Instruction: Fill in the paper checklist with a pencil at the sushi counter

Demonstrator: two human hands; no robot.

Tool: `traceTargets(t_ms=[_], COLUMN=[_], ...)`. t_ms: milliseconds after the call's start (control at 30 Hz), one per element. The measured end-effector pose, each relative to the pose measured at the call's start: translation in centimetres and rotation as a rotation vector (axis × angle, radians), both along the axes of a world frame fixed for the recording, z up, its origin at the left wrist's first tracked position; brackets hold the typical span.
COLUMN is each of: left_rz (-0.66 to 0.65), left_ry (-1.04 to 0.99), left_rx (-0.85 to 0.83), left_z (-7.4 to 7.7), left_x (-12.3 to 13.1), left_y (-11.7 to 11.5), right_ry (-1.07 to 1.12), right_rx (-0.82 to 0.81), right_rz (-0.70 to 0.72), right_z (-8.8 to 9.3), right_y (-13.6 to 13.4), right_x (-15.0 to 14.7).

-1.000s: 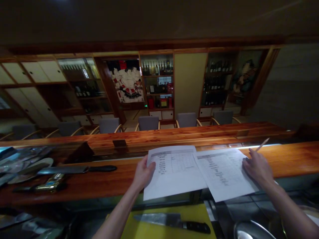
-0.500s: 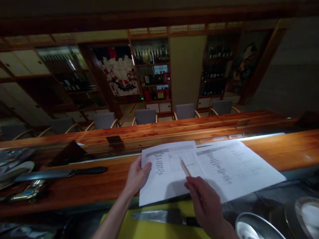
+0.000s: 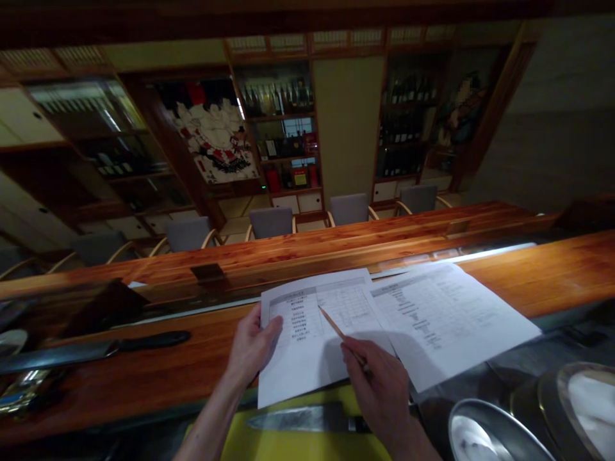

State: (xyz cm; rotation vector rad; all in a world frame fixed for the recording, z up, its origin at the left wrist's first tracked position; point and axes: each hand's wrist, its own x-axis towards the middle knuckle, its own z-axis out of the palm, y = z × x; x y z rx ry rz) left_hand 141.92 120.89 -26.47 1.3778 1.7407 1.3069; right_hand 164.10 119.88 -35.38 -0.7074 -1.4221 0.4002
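The sheet [image 3: 307, 365] is clamped at its edge by the left hand [image 3: 252, 349]. The pencil [image 3: 334, 325], gripped by the right hand [image 3: 379, 390], is best kept light.

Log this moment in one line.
left hand: holds left sheet | right hand: holds pencil, tip over left sheet | right sheet: on counter | knife: on yellow board

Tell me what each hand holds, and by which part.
The right hand grips a pencil by its rear part, tip over the left sheet. The left hand pinches that sheet's left edge, thumb on top.
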Motion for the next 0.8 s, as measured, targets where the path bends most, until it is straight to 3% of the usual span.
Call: traceTargets(t_ms=[800], left_rz=[-0.021], left_ry=[-0.005], left_rx=[0.0], left_z=[-0.1], left_x=[-0.2], left_y=[-0.1], right_ry=[-0.174], right_rx=[-0.057], right_rz=[-0.034], right_z=[0.5], right_y=[2.6], right_x=[-2.1])
